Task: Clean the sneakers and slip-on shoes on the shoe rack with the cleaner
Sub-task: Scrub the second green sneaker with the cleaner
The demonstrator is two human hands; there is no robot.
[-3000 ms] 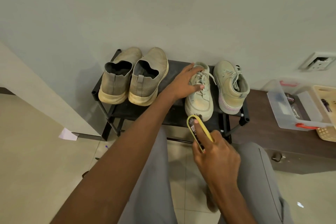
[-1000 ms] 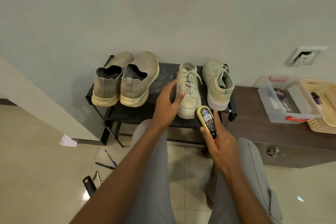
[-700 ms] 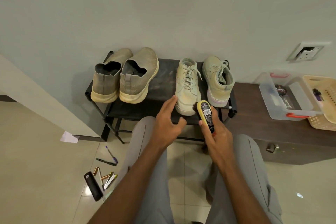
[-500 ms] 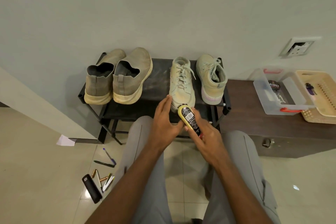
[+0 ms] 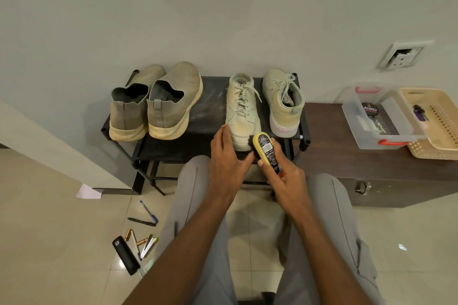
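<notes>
A black shoe rack [image 5: 208, 104] against the wall carries two grey-beige slip-on shoes [image 5: 171, 104] on its left and two pale lace-up sneakers on its right. The left sneaker [image 5: 241, 109] points its toe toward me; the right sneaker [image 5: 285, 104] shows its heel. My right hand [image 5: 287, 178] grips a yellow cleaner bottle [image 5: 266, 150], its rounded end up beside the left sneaker's toe. My left hand [image 5: 226, 163] lies with straight fingers along the left side of that toe, fingertips touching it.
A dark wooden bench [image 5: 371, 163] stands to the right with a clear plastic box [image 5: 376, 116] and a cream basket [image 5: 433, 124] on it. Pens, markers and a black case [image 5: 126, 259] lie on the tiled floor at lower left. My grey-trousered knees sit before the rack.
My left hand came off the sneaker's laces and drew back to the toe. My right hand turned the cleaner bottle upright and brought it close to the left hand.
</notes>
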